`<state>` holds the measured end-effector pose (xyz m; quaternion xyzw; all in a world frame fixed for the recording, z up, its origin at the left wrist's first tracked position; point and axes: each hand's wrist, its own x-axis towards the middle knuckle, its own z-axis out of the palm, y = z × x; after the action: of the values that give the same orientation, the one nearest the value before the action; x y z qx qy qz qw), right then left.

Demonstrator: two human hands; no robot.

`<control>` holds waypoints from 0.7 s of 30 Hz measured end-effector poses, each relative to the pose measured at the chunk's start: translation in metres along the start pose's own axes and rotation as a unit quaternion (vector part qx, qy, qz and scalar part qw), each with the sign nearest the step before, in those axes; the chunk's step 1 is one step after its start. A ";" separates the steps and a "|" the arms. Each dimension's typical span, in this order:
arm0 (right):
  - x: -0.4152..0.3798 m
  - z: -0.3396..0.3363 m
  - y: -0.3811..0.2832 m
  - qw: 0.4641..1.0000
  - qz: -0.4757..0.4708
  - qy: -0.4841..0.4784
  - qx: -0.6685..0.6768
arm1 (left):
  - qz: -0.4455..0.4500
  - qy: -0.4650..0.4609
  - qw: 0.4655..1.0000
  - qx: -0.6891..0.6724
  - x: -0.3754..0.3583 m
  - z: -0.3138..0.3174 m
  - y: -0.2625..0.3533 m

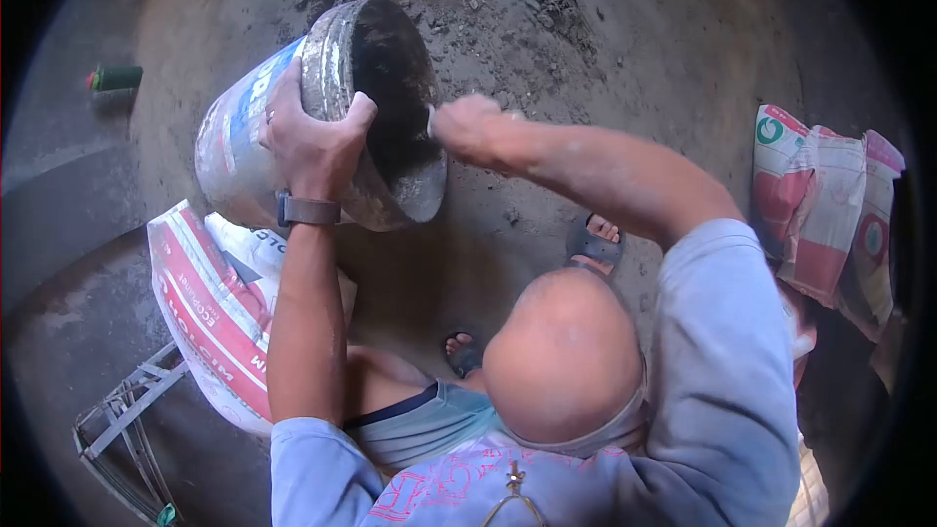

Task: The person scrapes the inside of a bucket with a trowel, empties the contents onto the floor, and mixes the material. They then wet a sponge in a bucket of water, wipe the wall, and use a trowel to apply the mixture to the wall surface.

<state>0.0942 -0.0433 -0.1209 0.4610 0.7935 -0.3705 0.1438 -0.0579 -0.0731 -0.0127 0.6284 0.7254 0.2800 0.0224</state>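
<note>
A large dirty plastic bucket (249,117) is tilted on its side, its mouth facing right, with grey residue caked on the rim. My left hand (317,132), with a watch on its wrist, grips the bucket near the rim, fingers along the outer wall and thumb at the edge. At the right side of the mouth, my right hand (473,129) is closed in a fist. A small pale bit shows at its front, too blurred to name. The bucket's dark inside is mostly in shadow.
Loose grey mortar or dirt (488,20) lies on the floor ahead. Red-and-white paper sacks (210,303) are at the left, more sacks (815,205) at the right. A metal frame (132,415) stands lower left; a green cylinder (119,77) lies upper left.
</note>
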 end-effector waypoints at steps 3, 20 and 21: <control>-0.001 -0.024 0.019 0.984 0.026 0.104 0.141 | -0.005 -0.002 1.000 -0.005 -0.006 0.001 -0.001; -0.047 0.024 0.005 0.999 -0.015 -0.014 -0.044 | 0.008 0.004 1.000 -0.013 -0.009 -0.002 -0.004; -0.056 -0.002 0.008 0.991 -0.086 -0.059 -0.080 | 0.023 0.013 1.000 -0.005 -0.010 -0.001 -0.006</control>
<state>0.1306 -0.0744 -0.0912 0.3555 0.8475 -0.3432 0.1939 -0.0612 -0.0828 -0.0178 0.6413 0.7095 0.2920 0.0098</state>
